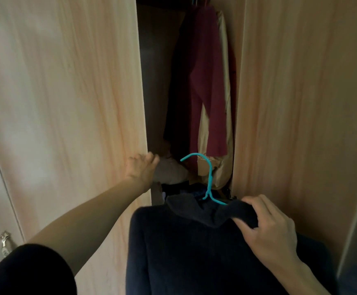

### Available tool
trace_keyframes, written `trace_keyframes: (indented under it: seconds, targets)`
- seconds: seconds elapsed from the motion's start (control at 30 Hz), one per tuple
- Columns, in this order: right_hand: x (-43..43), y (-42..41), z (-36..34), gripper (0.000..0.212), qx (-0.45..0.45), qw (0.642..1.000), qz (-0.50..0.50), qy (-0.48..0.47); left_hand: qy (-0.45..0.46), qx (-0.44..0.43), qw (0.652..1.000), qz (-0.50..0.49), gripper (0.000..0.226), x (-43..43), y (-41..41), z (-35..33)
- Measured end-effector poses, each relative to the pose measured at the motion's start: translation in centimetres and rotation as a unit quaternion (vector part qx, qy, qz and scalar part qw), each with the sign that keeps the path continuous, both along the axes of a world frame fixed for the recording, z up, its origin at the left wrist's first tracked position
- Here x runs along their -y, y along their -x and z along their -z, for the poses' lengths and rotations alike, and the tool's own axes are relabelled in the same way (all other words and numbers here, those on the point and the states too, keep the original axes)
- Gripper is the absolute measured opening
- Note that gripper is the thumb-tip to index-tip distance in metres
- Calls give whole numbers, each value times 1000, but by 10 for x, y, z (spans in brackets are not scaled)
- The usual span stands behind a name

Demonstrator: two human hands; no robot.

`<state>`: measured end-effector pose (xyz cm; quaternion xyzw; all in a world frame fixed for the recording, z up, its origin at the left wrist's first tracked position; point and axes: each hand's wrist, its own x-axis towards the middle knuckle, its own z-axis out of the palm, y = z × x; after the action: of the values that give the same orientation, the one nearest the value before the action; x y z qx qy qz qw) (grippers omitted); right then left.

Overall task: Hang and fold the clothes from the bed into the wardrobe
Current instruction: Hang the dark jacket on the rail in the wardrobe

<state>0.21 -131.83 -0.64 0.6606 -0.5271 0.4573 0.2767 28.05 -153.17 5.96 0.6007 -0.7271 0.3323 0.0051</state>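
A dark navy sweater (184, 248) hangs on a teal hanger (209, 179) low in the middle of the view, its hook pointing up toward the wardrobe opening. My right hand (271, 228) grips the sweater's right shoulder and collar over the hanger arm. My left hand (142, 169) reaches forward, its fingers curled round the edge of the left wardrobe door (66, 103). Inside the wardrobe hang a maroon garment (207, 81), a dark one to its left and a beige one (224, 124) behind.
The right wardrobe door (301, 103) stands open, leaving a narrow gap between the two doors. Folded pale and dark items (173, 173) lie on the wardrobe floor. A metal handle (5, 241) sits on another door at the lower left.
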Motion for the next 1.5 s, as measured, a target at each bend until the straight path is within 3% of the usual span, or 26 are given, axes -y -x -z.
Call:
trace_keyframes:
  seconds: [0.1, 0.43, 0.8, 1.0, 1.5]
  targets:
    - [-5, 0, 2, 45, -6, 1000, -9, -2, 11, -9, 999, 32, 84, -30, -3, 4]
    - [-4, -9, 5, 28, -9, 997, -78, 29, 80, 4, 991, 106, 62, -135, -31, 9]
    - [2, -16, 14, 35, 0, 975, -217, 39, 85, 33, 995, 49, 51, -216, -46, 6]
    - [2, -43, 20, 33, 2, 957, -285, 55, 118, -15, 993, 7, 40, -273, -65, 14]
    - [5, -142, 35, 32, 48, 887, -452, 82, 134, -44, 978, -153, 46, -371, -121, 27]
